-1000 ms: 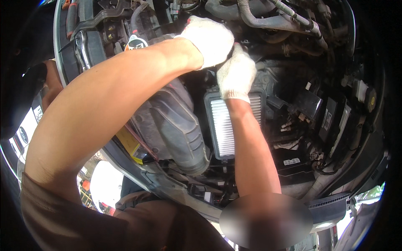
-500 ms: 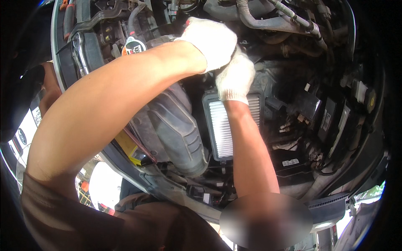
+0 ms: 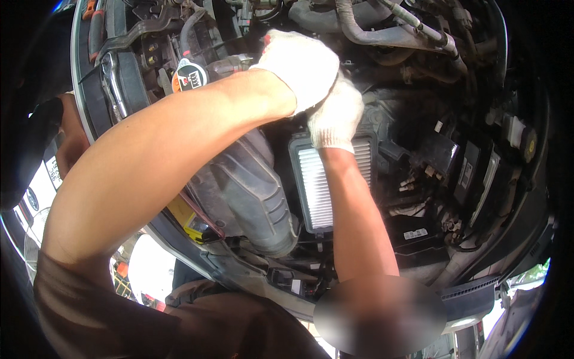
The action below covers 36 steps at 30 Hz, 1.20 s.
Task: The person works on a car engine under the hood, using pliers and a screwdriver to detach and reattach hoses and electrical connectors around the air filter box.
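At the far left a round cap with a warning label (image 3: 190, 76) sits where it was a second ago, just above your left forearm. Under that arm the ribbed black air-box cover (image 3: 254, 191) lies tilted against the engine bay's front edge, unmoved. Your left hand (image 3: 302, 67), in a white knit glove, has stayed curled at the rear of the air-filter housing, overlapping your right hand (image 3: 336, 116), also gloved; both fists look closed, but you cannot tell what either one grips because they hide each other. The white pleated air filter (image 3: 315, 188) rests in its open tray just below your right wrist, as before. To the right, the black battery area (image 3: 445, 152) is unchanged.
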Tool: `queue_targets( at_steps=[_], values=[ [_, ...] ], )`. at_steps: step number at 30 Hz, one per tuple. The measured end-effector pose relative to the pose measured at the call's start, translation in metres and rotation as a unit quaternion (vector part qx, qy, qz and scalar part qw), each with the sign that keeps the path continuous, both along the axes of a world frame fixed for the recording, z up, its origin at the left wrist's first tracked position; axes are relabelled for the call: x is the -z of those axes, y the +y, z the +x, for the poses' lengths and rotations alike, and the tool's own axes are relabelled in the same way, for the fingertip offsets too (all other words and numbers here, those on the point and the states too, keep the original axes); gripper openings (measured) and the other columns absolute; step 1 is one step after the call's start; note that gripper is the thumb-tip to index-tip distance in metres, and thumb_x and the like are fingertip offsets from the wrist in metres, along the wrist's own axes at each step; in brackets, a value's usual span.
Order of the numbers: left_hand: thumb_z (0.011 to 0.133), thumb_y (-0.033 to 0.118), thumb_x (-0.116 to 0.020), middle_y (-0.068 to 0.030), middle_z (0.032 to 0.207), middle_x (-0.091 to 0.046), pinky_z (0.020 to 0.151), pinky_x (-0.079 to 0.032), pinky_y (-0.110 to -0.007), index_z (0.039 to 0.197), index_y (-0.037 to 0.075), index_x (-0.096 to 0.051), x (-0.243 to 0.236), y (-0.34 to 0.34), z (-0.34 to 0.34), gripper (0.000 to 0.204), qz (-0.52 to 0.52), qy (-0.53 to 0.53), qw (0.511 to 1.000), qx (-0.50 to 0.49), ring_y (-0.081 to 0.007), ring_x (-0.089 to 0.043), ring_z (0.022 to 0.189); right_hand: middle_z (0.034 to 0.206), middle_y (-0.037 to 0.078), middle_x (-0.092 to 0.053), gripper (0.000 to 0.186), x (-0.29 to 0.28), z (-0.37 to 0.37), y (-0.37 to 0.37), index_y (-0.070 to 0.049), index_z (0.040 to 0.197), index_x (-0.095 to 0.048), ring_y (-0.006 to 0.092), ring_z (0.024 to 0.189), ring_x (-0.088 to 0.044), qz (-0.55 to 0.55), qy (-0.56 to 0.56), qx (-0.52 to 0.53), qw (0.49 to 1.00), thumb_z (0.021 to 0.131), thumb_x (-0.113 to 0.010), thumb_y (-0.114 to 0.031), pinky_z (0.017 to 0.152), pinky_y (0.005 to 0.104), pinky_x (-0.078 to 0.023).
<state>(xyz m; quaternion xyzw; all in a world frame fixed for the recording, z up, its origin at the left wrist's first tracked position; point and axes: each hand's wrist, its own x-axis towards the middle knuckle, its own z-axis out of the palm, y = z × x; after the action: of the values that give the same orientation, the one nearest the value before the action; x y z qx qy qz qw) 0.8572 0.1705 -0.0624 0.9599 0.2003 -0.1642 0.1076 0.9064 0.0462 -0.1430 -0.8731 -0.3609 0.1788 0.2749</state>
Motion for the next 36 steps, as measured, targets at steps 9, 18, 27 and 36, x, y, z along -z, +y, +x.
queue_targets(
  at_steps=[9,18,27,36],
  values=[
    [0.092,0.022,-0.061,-0.0195,0.082,-0.077,0.064,-0.057,-0.05,0.09,0.004,-0.078,0.01,0.005,-0.001,0.025,0.026,-0.033,0.999,0.035,-0.037,-0.077,0.075,0.125,0.026,-0.074,0.038,0.0,0.0,0.002,0.003,0.13,-0.069,0.0427,0.106,-0.077,-0.062,-0.052,-0.028,0.996,0.096,-0.067,-0.014,0.092,0.0473,-0.063],
    [0.091,0.019,-0.061,-0.0198,0.079,-0.076,0.066,-0.06,-0.049,0.088,0.0,-0.075,0.029,0.019,-0.008,0.023,0.057,-0.037,0.989,0.13,-0.0356,-0.077,0.071,0.134,0.031,-0.071,0.04,-0.009,-0.002,0.001,0.004,0.133,-0.07,0.0438,0.11,-0.076,-0.059,-0.032,0.001,0.998,0.095,-0.062,-0.008,0.096,0.0476,-0.062],
    [0.087,0.017,-0.064,-0.0207,0.079,-0.075,0.069,-0.06,-0.049,0.088,-0.001,-0.074,0.032,0.025,-0.009,0.02,0.05,-0.002,0.988,0.148,-0.0368,-0.077,0.073,0.124,0.031,-0.073,0.045,-0.013,0.001,0.001,0.005,0.131,-0.071,0.0442,0.108,-0.076,-0.046,-0.013,0.002,0.999,0.091,-0.07,-0.015,0.095,0.0481,-0.061],
    [0.091,0.017,-0.063,-0.0214,0.082,-0.076,0.072,-0.06,-0.049,0.092,-0.002,-0.073,0.035,0.028,-0.015,0.021,0.07,-0.012,0.984,0.166,-0.038,-0.078,0.078,0.126,0.03,-0.073,0.048,-0.012,-0.002,-0.001,0.006,0.133,-0.069,0.0438,0.111,-0.075,-0.027,-0.035,-0.011,0.999,0.091,-0.073,-0.017,0.097,0.0477,-0.06]
  ],
)
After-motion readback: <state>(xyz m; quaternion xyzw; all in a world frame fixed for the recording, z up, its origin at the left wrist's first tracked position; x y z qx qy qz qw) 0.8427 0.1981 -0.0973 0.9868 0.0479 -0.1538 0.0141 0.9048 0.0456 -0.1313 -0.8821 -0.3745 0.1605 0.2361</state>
